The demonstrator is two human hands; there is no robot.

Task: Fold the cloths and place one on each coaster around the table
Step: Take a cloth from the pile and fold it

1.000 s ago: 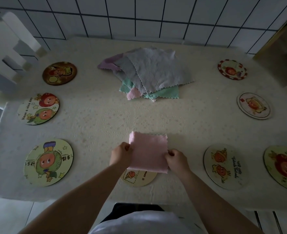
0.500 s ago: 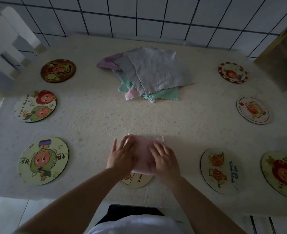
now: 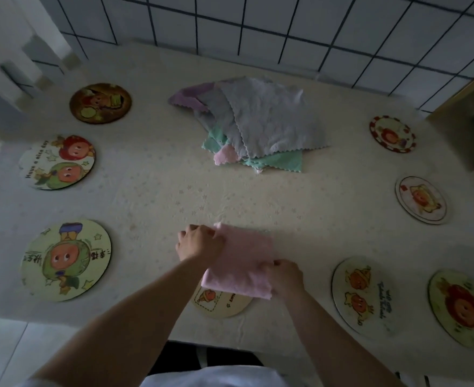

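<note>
pink cloth (image 3: 240, 261), coaster (image 3: 57, 162) reading "Have a nice day"

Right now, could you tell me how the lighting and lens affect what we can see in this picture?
Head view: dim, flat light, no glare; the pink cloth and both hands, left and right, stay readable; wide-angle bending curves the table edges and wall tiles; far coasters look soft.

The folded cloth (image 3: 240, 263) is pale pink. The pile of cloths (image 3: 258, 127) shows grey, mint green, pink and lilac, with scalloped edges. The surface (image 3: 152, 202) is cream with faint star print.
</note>
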